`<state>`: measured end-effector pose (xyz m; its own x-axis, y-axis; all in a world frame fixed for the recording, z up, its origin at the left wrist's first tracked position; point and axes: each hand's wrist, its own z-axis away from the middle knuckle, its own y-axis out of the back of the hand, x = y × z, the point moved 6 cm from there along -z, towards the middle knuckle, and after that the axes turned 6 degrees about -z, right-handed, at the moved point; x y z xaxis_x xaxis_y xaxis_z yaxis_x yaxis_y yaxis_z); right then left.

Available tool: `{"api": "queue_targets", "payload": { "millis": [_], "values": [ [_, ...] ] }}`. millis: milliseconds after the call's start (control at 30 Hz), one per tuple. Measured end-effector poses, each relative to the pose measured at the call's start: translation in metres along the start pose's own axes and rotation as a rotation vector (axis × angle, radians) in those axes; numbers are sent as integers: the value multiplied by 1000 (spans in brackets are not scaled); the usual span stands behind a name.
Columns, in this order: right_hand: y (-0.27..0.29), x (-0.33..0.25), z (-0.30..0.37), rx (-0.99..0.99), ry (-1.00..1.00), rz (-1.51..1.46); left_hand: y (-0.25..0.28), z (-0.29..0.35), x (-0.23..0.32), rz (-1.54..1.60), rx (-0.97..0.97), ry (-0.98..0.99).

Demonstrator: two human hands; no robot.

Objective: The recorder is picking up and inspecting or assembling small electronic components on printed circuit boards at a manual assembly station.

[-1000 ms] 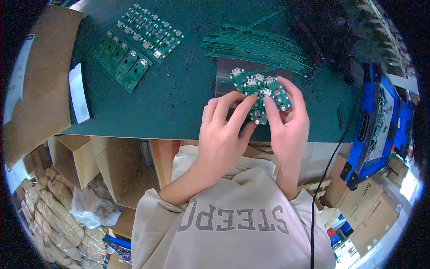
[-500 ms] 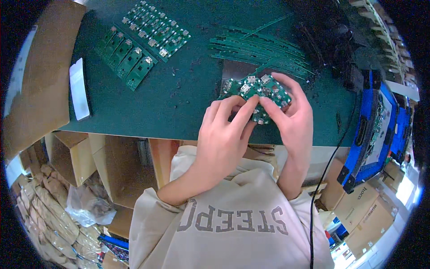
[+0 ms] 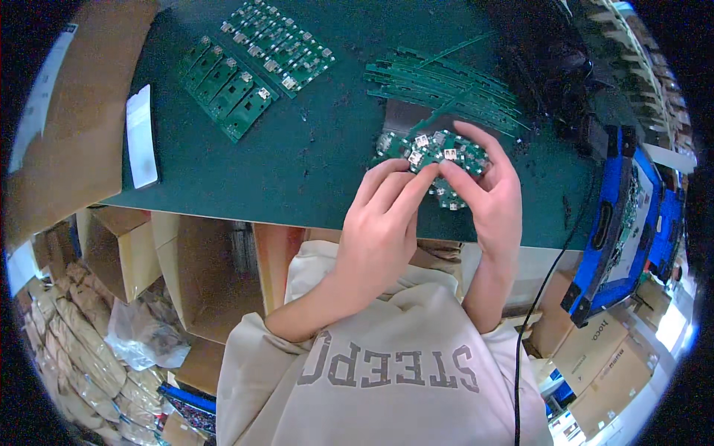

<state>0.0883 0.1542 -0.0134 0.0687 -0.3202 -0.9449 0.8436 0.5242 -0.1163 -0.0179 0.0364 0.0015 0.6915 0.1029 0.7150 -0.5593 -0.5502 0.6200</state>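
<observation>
Several small green circuit boards (image 3: 465,152) with silver connectors lie in a loose cluster near the front of the green work surface. My right hand (image 3: 491,195) curls round the cluster's right side, its thumb on a board at the middle and its index finger along the far edge. From the left, my left hand (image 3: 383,212) closes in with bent fingers, the fingertips touching the boards beside my right thumb. The spot where the two hands meet hides part of the boards. A dark flat piece (image 3: 407,117) lies just behind the cluster.
Green board strips (image 3: 446,82) are heaped beyond the hands. Two unsplit board panels (image 3: 279,44) lie at the far left, near a white strip (image 3: 141,137) and a cardboard box (image 3: 71,111). Blue-framed trays (image 3: 606,230) and a black cable (image 3: 547,286) are at right.
The view has shifted, so the table's contents sit slightly further right. Both hands stay at the cluster, where the boards under the fingertips have moved a little.
</observation>
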Motion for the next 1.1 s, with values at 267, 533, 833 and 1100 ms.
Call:
{"api": "queue_targets", "payload": {
  "millis": [267, 533, 833, 1100],
  "values": [
    [-8, -13, -1, 99, 213, 232, 18, -13, -6, -164, 81, 94],
    [-6, -1, 3, 120, 329, 266, 15, -15, -18, -175, 53, 143],
    [-3, 0, -1, 108, 272, -348, 9, -20, -15, 115, 124, 115],
    [-21, 6, 6, 209, 339, -142, -6, -14, -16, 778, 65, 409]
  ]
}}
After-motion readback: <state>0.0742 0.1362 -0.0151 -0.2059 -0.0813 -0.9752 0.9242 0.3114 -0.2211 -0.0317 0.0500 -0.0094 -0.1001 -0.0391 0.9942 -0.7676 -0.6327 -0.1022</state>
